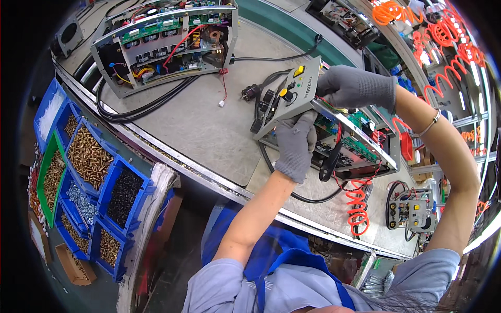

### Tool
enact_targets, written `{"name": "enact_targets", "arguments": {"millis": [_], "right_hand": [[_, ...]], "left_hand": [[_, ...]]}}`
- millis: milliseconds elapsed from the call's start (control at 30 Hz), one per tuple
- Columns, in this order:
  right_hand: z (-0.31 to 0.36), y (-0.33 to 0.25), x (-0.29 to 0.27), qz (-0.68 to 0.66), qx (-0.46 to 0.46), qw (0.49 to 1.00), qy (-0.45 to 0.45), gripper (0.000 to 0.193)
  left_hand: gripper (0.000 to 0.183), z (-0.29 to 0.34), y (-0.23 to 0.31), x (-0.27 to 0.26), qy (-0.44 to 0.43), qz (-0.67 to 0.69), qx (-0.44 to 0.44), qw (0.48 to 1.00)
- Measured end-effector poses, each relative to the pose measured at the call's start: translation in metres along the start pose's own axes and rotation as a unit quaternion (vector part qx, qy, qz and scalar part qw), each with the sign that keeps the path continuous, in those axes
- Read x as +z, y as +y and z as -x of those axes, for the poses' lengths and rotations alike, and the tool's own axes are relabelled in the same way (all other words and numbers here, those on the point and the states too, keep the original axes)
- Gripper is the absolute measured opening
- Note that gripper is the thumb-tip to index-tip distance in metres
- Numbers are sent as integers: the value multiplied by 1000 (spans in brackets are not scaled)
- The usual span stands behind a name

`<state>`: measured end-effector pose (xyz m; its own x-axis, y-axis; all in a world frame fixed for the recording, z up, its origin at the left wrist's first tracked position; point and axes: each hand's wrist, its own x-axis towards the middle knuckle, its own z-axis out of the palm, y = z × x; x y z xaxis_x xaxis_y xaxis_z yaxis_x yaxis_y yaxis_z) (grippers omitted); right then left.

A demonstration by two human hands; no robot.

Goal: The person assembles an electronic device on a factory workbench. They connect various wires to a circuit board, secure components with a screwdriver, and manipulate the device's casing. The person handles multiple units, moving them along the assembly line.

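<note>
A grey front panel [296,94] with a yellow-topped knob [285,94] and a yellow switch [299,70] stands tilted on the open end of a metal-framed power unit [360,138]. My left hand [295,146], in a grey glove, is closed on the panel's lower edge, its fingertips partly hidden. Behind the panel's upper right edge, my gloved right hand [357,87] is curled above the wiring; what its fingers hold is hidden. Green circuit boards [360,122] and a black cable loop [331,159] show inside the frame beside my left hand.
Another open unit [167,49] stands at the far left, with black cables [151,109] around it. Blue bins [125,195] of screws sit at the left. A plug [251,92] lies near the panel. Orange coiled hoses [357,208] hang nearby. A smaller unit [412,208] is at right.
</note>
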<state>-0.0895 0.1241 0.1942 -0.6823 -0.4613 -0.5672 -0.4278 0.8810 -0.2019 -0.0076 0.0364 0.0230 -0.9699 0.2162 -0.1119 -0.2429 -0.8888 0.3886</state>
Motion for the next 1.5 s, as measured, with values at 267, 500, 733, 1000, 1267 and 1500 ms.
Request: {"name": "enact_targets", "arguments": {"millis": [267,500,733,1000,1267,1500], "right_hand": [[3,23,13,164,-134,971,108,37],[2,28,13,343,-245,899,118,29],[4,39,19,317,-301,882,179,32],[2,40,28,197,-282,910,229,24],[3,49,30,240,-276,899,240,32],[4,46,29,267,-287,885,251,35]], "left_hand": [[27,22,-4,-2,71,-30,-10,997],[32,18,4,-3,75,-16,-69,995],[22,15,-4,-1,100,-75,-4,992],[33,14,1,11,25,-81,45,995],[38,6,-7,7,54,-118,71,989],[26,3,-4,3,24,-81,40,996]]}}
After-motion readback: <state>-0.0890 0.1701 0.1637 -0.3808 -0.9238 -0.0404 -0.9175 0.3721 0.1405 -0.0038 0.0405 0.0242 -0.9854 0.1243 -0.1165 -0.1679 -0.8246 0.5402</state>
